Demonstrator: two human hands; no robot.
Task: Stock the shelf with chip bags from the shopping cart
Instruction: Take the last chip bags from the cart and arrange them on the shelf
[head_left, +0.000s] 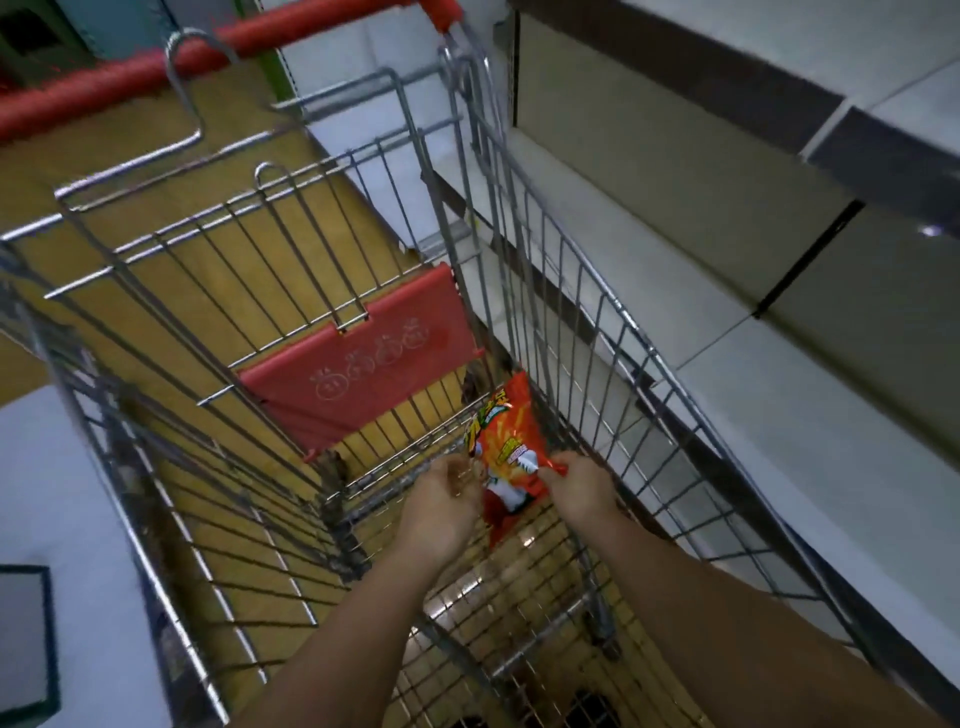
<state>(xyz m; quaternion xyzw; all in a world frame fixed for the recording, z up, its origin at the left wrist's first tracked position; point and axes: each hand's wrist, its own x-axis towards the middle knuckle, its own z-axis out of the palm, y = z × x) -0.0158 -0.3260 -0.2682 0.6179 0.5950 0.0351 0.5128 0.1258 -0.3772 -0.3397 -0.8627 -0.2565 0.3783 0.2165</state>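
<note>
**cartwatcher:** Down inside the shopping cart (524, 322), near its right-hand wire wall, there's just one chip bag (511, 457). Bright red-orange foil, yellow-green lettering along the top left, a starburst pattern through the middle, white bits lower down. Print's too blurry to read tbh. It's tilted, top end leaning toward the red flap (363, 358) of the child seat, bottom end hanging over the wire floor.

**aisle9:** who's holding it, both hands?

**cartwatcher:** Right hand (582, 486) for sure: fingers (550, 470) pinching the bag's right edge about halfway down. Left hand (441, 499) is right at the bag's left edge with its fingers curled, but I honestly can't tell if it's gripping or just alongside. Both bare forearms reach in from the bottom of the view.

**aisle9:** and the shelf?

**cartwatcher:** Shelf (701, 218) sits just right of the cart, pale grey boards with dark front strips. Red handle bar (130, 78) runs across the top left, yellowish floor showing through the wires.
</note>
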